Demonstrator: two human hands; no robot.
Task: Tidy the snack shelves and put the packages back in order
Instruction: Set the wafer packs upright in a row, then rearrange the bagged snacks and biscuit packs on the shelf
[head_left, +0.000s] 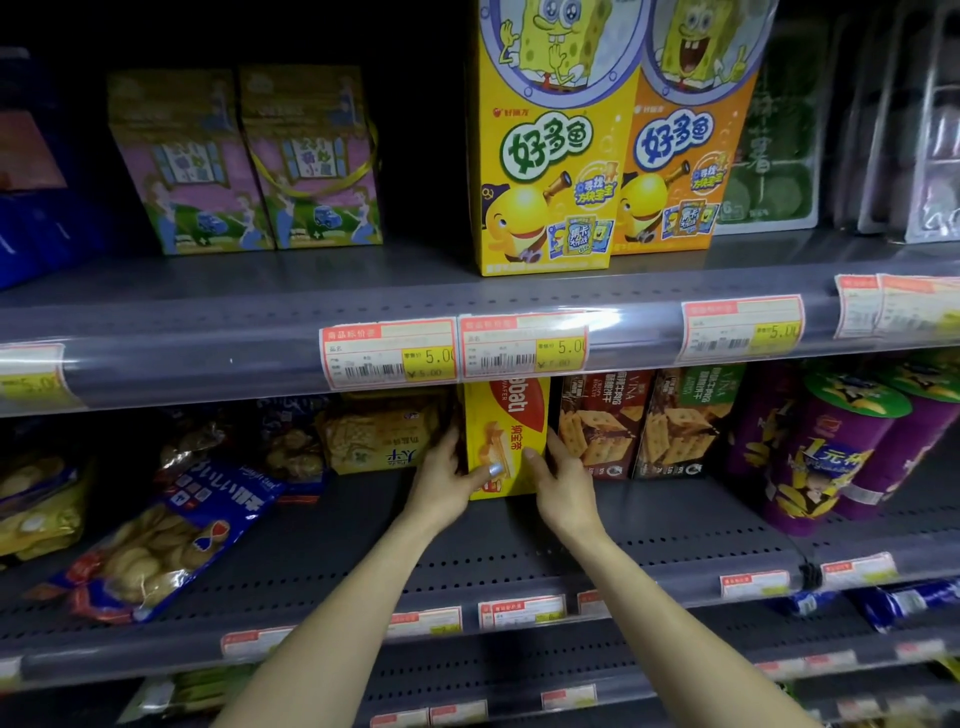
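A yellow wafer box (511, 421) with a red corner stands upright at the back of the middle shelf (675, 525). My left hand (447, 483) grips its left side, thumb across the front. My right hand (563, 486) holds its right side, thumb on the front face and fingers behind the right edge. To its right stand two brown cracker boxes (644, 426). To its left lies a yellow cracker pack (379, 439).
A blue bag of biscuits (166, 540) lies flat at the shelf's left front. Purple snack cups (841, 452) stand at the right. On the upper shelf are two tall yellow and orange cartoon boxes (613, 140) and two house-shaped gift boxes (244, 161). Price tags (452, 353) line the shelf rails.
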